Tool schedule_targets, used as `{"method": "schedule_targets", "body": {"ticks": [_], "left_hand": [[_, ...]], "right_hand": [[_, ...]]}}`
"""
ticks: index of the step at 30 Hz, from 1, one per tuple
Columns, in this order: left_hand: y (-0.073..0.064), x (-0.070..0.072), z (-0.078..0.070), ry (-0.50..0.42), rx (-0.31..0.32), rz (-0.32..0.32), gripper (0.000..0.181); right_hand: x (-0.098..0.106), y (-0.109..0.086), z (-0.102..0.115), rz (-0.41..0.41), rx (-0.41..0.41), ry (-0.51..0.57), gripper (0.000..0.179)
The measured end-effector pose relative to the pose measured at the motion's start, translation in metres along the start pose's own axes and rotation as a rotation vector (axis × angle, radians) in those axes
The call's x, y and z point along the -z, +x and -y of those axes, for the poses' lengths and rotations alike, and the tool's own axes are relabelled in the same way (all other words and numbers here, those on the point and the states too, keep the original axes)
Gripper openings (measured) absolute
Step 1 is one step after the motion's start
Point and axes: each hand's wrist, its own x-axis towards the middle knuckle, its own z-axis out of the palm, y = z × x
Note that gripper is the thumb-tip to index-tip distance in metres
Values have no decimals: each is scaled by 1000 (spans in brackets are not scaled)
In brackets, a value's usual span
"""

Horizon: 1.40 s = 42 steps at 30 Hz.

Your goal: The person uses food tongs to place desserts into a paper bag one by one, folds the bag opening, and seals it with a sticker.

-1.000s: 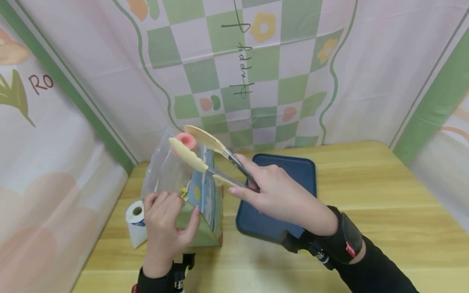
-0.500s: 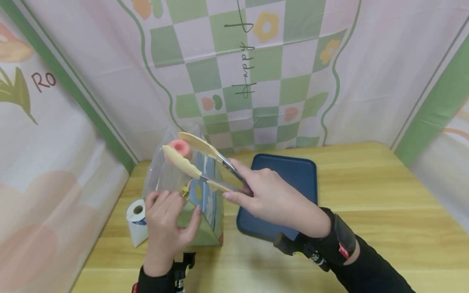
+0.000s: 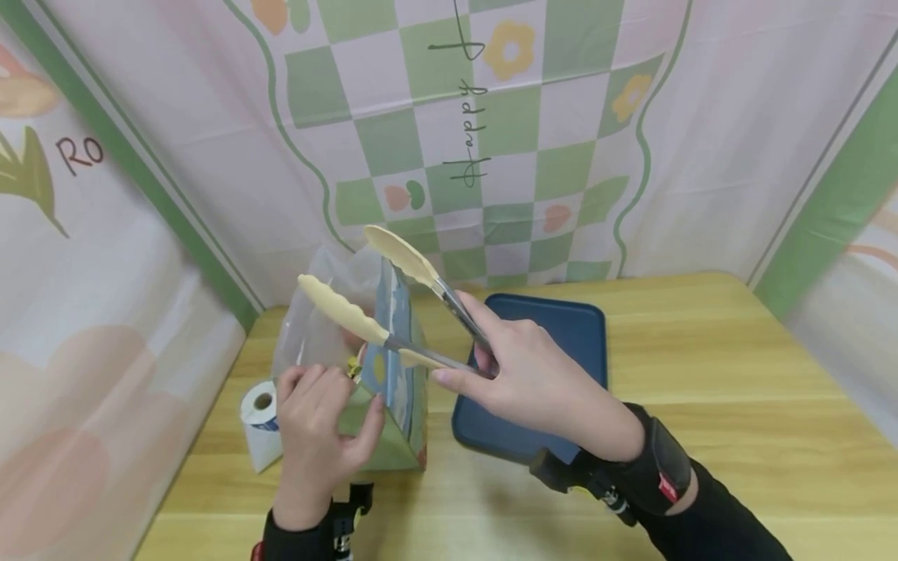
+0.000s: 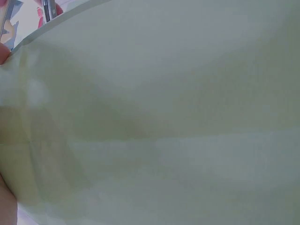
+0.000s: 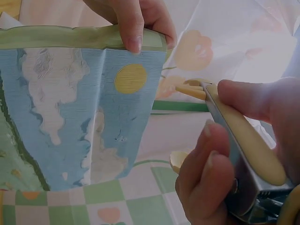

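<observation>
A paper gift bag (image 3: 382, 444), green and blue with a painted sky, stands on the table at left. My left hand (image 3: 319, 428) grips its near rim; in the right wrist view the thumb (image 5: 134, 43) lies over the outside. Clear plastic (image 3: 298, 335) rises at the bag's far left side. My right hand (image 3: 540, 382) holds metal tongs (image 3: 344, 310) with cream tips, spread apart over the bag's mouth and with nothing between them. Something pinkish shows faintly inside, mostly hidden behind a tong arm. Green paper (image 4: 164, 112) fills the left wrist view.
A dark blue tray (image 3: 575, 327) lies right of the bag, partly under my right hand. At the left stands a white label roll (image 3: 261, 436). Printed cloth (image 3: 505, 179) hangs behind the wooden table (image 3: 687, 389).
The pink ring has left the tongs and dropped towards the bag, out of clear sight. The tongs moved slightly left and down, then spread wide. My left hand stayed put.
</observation>
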Motion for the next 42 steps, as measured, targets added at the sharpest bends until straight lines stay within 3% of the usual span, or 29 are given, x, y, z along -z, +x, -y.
{"method": "schedule_targets", "body": {"ticks": [20, 30, 42], "left_hand": [[3, -1, -3, -18, -13, -28, 41], [3, -1, -4, -23, -10, -29, 42], [0, -1, -3, -36, -7, -23, 40]], "right_hand": [[15, -23, -42, -83, -96, 28, 75], [16, -39, -59, -62, -232, 127, 83], [19, -53, -84, -126, -327, 123, 86]]}}
